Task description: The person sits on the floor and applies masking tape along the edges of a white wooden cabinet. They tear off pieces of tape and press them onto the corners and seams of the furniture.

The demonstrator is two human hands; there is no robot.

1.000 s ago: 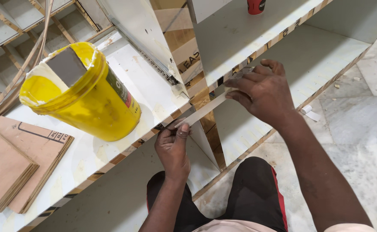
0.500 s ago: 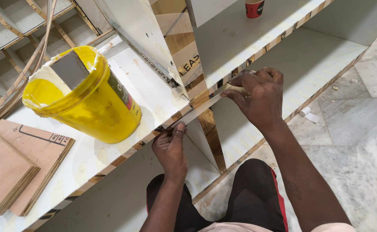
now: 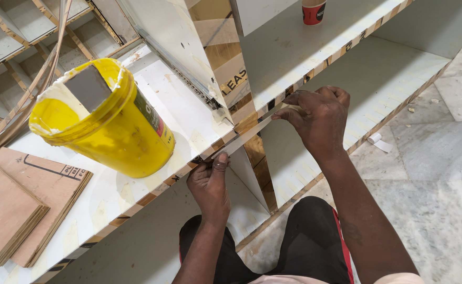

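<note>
item: edge strip [image 3: 252, 132]. your left hand [image 3: 210, 181] pins its 7 o'clock end with the thumb; right hand [image 3: 317, 118] pinches the 2 o'clock end. risk: the strip skews off the panel edge [image 3: 152, 192] if your thumb slips.

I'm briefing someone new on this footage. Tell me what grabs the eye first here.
The bright yellow bucket stands on the white board at upper left, with a grey flat piece lying in its pale contents. At centre, the left hand and right hand press a thin pale strip along the board's raw edge. A stack of brown plywood pieces lies at lower left.
</note>
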